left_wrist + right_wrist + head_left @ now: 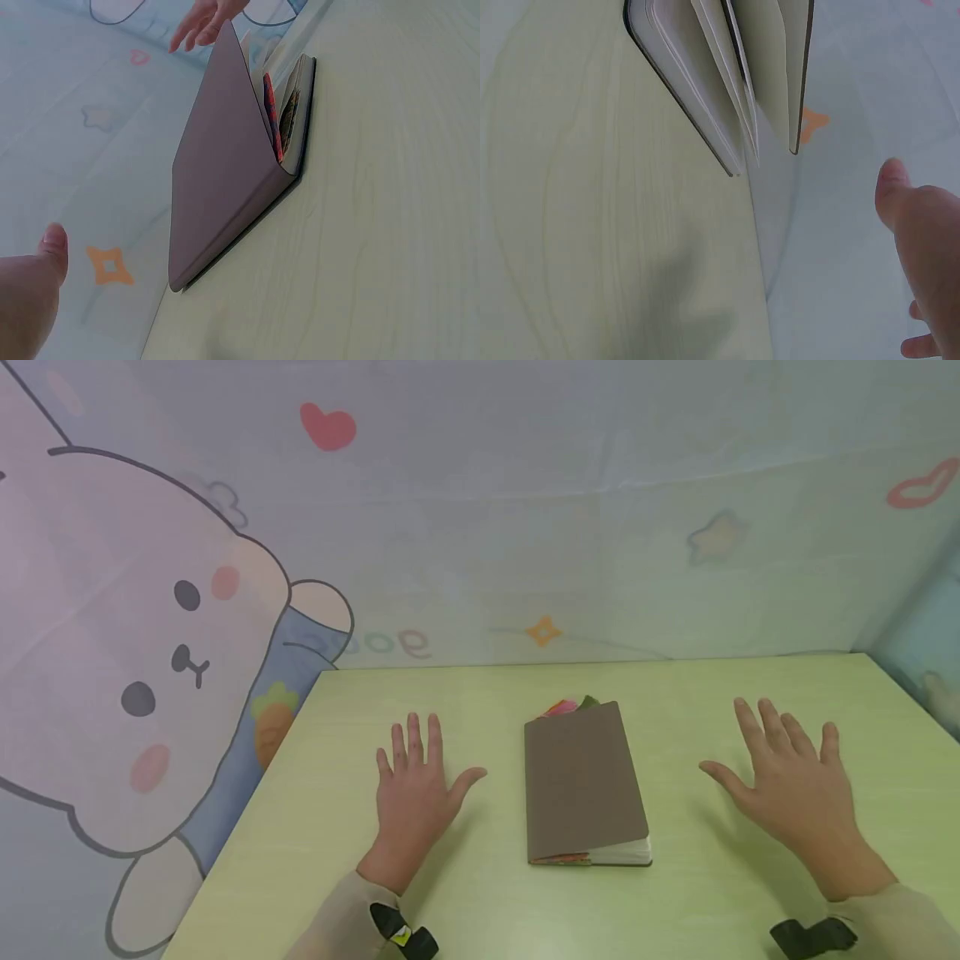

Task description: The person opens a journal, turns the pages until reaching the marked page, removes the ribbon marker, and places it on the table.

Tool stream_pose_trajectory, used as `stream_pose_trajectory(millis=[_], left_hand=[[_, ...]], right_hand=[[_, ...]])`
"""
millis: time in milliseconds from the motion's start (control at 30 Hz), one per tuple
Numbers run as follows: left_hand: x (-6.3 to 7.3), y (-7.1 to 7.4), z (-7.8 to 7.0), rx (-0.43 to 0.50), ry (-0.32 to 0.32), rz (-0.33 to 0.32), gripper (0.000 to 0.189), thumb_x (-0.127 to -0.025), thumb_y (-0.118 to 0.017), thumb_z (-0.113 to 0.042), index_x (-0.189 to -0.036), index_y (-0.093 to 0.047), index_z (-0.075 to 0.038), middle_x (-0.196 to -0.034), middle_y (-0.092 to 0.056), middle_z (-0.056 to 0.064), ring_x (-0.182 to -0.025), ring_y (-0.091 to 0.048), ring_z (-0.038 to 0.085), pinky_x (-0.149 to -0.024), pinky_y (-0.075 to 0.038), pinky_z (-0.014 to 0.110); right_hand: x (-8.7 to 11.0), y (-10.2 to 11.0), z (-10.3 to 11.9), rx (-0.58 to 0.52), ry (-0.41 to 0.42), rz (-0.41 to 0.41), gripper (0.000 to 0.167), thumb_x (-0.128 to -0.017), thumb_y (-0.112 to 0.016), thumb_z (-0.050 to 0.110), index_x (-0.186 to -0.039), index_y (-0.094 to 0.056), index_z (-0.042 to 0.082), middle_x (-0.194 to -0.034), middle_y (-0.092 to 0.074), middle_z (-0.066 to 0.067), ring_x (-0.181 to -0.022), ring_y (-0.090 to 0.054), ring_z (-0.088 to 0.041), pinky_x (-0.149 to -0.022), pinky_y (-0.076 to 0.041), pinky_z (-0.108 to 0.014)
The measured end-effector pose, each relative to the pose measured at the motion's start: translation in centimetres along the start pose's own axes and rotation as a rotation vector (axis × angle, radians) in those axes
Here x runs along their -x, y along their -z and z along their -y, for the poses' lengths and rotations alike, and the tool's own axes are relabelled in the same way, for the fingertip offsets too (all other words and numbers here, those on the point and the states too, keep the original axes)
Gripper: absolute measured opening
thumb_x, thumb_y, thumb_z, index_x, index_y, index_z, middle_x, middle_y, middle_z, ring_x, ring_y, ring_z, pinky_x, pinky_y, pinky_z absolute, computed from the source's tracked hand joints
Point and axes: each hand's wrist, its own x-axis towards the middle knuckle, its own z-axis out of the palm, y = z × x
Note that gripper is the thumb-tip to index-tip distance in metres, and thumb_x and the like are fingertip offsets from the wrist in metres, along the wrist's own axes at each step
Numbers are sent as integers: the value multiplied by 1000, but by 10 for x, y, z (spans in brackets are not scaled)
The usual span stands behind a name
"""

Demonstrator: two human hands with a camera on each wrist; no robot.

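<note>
Between left hand (412, 802) and right hand (802, 793), straight, spread fingers holding nothing, a brown notebook (581, 781) is lying on a table (480, 702), colourful inserts (560, 708) poking out, printed backdrop (465, 543) hanging beyond the fingertips

The notebook (585, 781) has a plain brown cover, off-white pages (622, 853) and a pink, red and green insert (558, 708). The worktop (465, 693) is pale yellow-green with faint woodgrain. Behind, a pale grey-blue cloth (465, 543) bears a red heart (327, 427), an orange sparkle (543, 632) and a pinkish, dark-outlined cartoon rabbit (90, 610). Sleeves (341, 914) are beige, wristbands (420, 945) black.
</note>
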Motion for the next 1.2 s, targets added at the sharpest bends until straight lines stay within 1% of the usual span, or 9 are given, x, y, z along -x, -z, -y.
stream_pose_trajectory(millis=[133, 200, 267, 367, 467, 567, 800, 1000, 1200], left_hand=[[1, 0, -3, 61, -34, -118, 86, -83, -56, -60, -139, -38, 3, -133, -46, 25, -121, -45, 41, -93, -40, 54], [2, -1, -5, 86, -58, -198, 79, -83, -61, -55, -132, -46, 5, -124, -54, 25, -112, -54, 39, -84, -48, 50], [2, -2, -7, 99, -85, -275, 71, -82, -65, -50, -124, -54, 6, -115, -61, 23, -100, -62, 36, -70, -53, 45], [2, -3, -10, 105, -108, -351, 60, -81, -67, -45, -114, -60, 5, -101, -67, 19, -80, -67, 31, -49, -52, 38], [2, -3, -14, 110, -125, -389, 53, -82, -68, -42, -107, -64, 4, -91, -69, 17, -68, -66, 29, -40, -48, 35], [3, -3, -17, 115, -135, -403, 48, -82, -68, -40, -102, -65, 3, -89, -69, 16, -69, -66, 29, -39, -47, 36], [5, -9, -27, 147, -147, -381, 45, -80, -70, -37, -99, -66, 4, -108, -63, 20, -98, -62, 30, -50, -52, 39], [12, -10, -39, 168, -172, -328, 49, -79, -70, -40, -103, -66, 3, -110, -63, 17, -101, -61, 28, -57, -54, 37], [19, -8, -54, 193, -228, -225, 55, -80, -68, -44, -110, -63, 2, -112, -63, 15, -103, -61, 26, -74, -53, 36]], right_hand=[[-1, -6, 5, -14, 67, -150, 77, -89, -40, 63, -139, -39, 4, -121, -55, -27, -105, -52, -45, -102, -18, -63], [-3, -8, 9, -5, 119, -276, 75, -91, -31, 63, -127, -51, 0, -110, -62, -25, -90, -59, -43, -90, -35, -61], [-4, -9, 13, -2, 160, -379, 74, -94, -26, 60, -119, -57, -3, -100, -65, -24, -76, -61, -43, -74, -44, -58], [-5, -10, 20, 0, 201, -482, 65, -96, -31, 52, -108, -63, -5, -89, -67, -22, -64, -60, -42, -53, -44, -53], [-6, -11, 26, -27, 215, -524, 59, -96, -36, 46, -99, -65, -5, -81, -66, -22, -61, -60, -41, -48, -44, -52], [-6, -12, 30, -54, 220, -528, 56, -97, -38, 44, -93, -66, -5, -79, -65, -22, -62, -60, -40, -47, -45, -50], [-8, -12, 40, -139, 181, -525, 54, -96, -40, 42, -91, -67, -4, -81, -65, -21, -64, -61, -38, -50, -47, -49], [-8, -12, 52, -244, 114, -398, 27, -83, -62, 23, -95, -67, 0, -88, -65, -17, -68, -62, -35, -53, -48, -47], [-7, -15, 61, -321, 85, -276, 23, -78, -69, 14, -97, -67, 2, -93, -65, -14, -78, -61, -33, -60, -49, -46]])
